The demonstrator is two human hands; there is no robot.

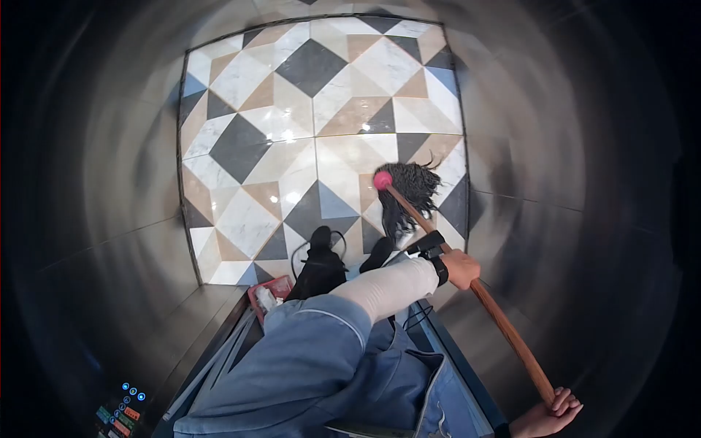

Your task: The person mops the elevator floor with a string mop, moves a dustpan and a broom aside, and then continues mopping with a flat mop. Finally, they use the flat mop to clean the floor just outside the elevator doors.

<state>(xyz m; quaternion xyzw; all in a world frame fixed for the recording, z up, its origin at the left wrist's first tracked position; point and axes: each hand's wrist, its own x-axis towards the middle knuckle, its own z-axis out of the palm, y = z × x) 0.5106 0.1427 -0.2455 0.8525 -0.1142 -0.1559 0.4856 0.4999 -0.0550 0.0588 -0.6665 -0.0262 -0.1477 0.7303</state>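
A mop with dark grey strands (412,193), a pink-red socket (382,180) and a long wooden handle (504,325) slants across the right side of the view. Its strands lie spread on the tiled floor. My left hand (461,269), with a black band at the wrist, reaches across my body and is wrapped round the middle of the handle. Down at the lower right, my right hand (551,417) is closed round the handle's top end.
Glossy patterned tiles (314,66) cover the floor between reflective dark metal walls (526,146). Near my black shoes (321,252) stands a red basket (255,301) with white items inside. A panel of lit buttons (125,400) is at the lower left.
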